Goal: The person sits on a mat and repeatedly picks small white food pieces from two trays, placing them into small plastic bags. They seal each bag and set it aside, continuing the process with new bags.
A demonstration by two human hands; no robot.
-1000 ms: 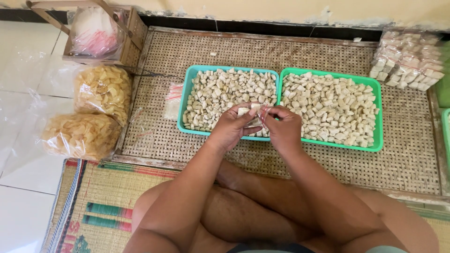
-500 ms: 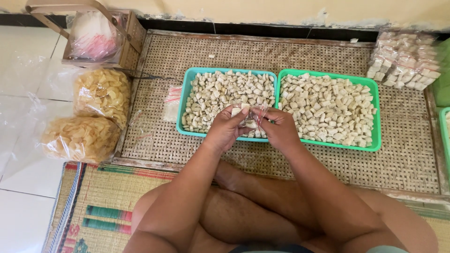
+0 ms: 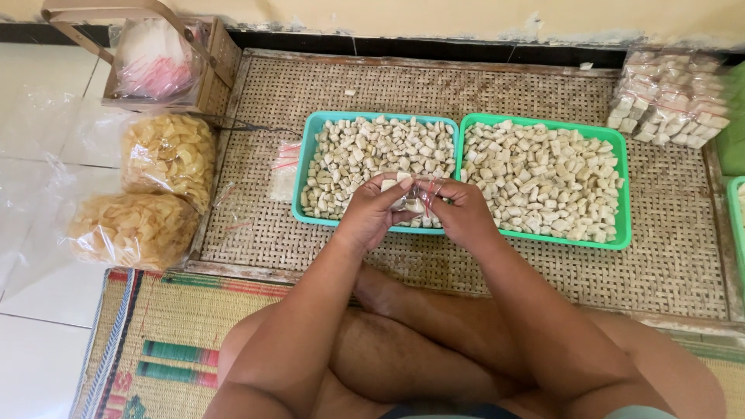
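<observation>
Packing step: left hand [image 3: 372, 211] and right hand [image 3: 459, 213] pinching a small clear bag [image 3: 413, 198] of pale pieces above the teal tray [image 3: 309, 172]. Next, probably: closing tight, gently.

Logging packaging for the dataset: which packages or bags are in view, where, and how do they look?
Small clear packet: held by left hand and right hand, red tie.
Two clear bags of yellow chips: left.
Stack of small clear packets: top right.
Flat empty bags: beside teal tray.
</observation>
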